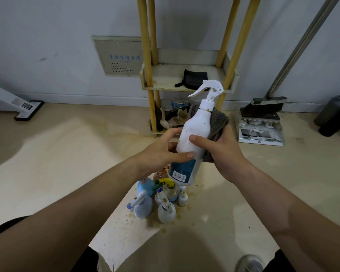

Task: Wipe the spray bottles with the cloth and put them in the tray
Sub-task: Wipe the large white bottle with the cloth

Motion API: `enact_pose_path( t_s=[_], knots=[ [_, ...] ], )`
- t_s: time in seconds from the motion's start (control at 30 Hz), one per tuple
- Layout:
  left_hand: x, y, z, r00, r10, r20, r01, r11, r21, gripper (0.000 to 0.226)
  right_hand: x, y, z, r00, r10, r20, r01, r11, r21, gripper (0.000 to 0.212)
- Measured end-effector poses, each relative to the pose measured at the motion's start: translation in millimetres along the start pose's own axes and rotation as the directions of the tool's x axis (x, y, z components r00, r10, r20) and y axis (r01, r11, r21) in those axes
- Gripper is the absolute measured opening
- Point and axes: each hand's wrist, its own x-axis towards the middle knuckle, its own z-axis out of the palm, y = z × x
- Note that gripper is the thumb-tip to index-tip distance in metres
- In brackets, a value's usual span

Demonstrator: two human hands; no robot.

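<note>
A white spray bottle point(196, 130) with brown spots and a blue label is held tilted in the air, nozzle up. My left hand point(161, 154) grips its lower body, thumb across the front. My right hand point(218, 148) holds a grey cloth point(218, 122) against the bottle's right side, thumb on the white front. Below the hands, several dirty spray bottles point(159, 201) stand grouped on the floor. A shelf tray point(186, 88) of the yellow-posted rack sits straight ahead, with a black cloth point(194, 79) lying on it.
The rack's bottom shelf point(173, 118) holds spoons and clutter. A dustpan with broom point(261, 122) stands at the right, dark bins point(336, 116) beyond it. A white floor device point(26, 110) lies at the left. Brown spatter marks the floor around the bottles.
</note>
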Motion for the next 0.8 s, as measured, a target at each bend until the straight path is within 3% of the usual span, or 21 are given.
enact_pose_path(
  t_s=[0.17,0.27,0.33,0.4,0.47,0.53,0.6,0.73,0.8],
  knots=[
    [3,-5,8,0.993,0.089,-0.081,-0.092,0.995,-0.04,0.069,2,-1,7,0.996,0.039,-0.085,-0.028,0.992,0.121,0.023],
    [4,-5,13,0.984,0.124,-0.129,-0.131,0.99,-0.048,0.06,-5,5,16,0.991,-0.092,-0.095,0.084,0.992,-0.09,0.039],
    [5,-5,14,0.977,0.136,-0.165,-0.147,0.988,-0.054,0.059,-10,12,18,0.967,-0.256,0.002,0.238,0.899,-0.369,0.055],
    [5,-4,14,0.972,0.141,-0.189,-0.153,0.987,-0.051,0.062,-13,15,16,0.932,-0.351,0.087,0.334,0.742,-0.581,0.059],
    [5,-6,14,0.97,0.137,-0.201,-0.154,0.985,-0.072,0.061,-14,16,13,0.885,-0.426,0.186,0.418,0.553,-0.72,0.056],
    [6,-6,15,0.97,0.133,-0.201,-0.156,0.982,-0.104,0.059,-12,17,11,0.865,-0.445,0.232,0.449,0.48,-0.753,0.056],
    [5,-4,17,0.973,0.142,-0.183,-0.16,0.983,-0.088,0.06,-6,15,9,0.885,-0.426,0.187,0.415,0.542,-0.73,0.057],
    [5,-6,23,0.975,0.143,-0.172,-0.147,0.989,-0.013,0.064,4,4,4,0.953,-0.301,0.04,0.278,0.811,-0.515,0.049],
    [6,-8,23,0.974,0.138,-0.178,-0.142,0.99,-0.007,0.065,5,4,3,0.956,-0.291,0.027,0.272,0.851,-0.45,0.049]
  ],
)
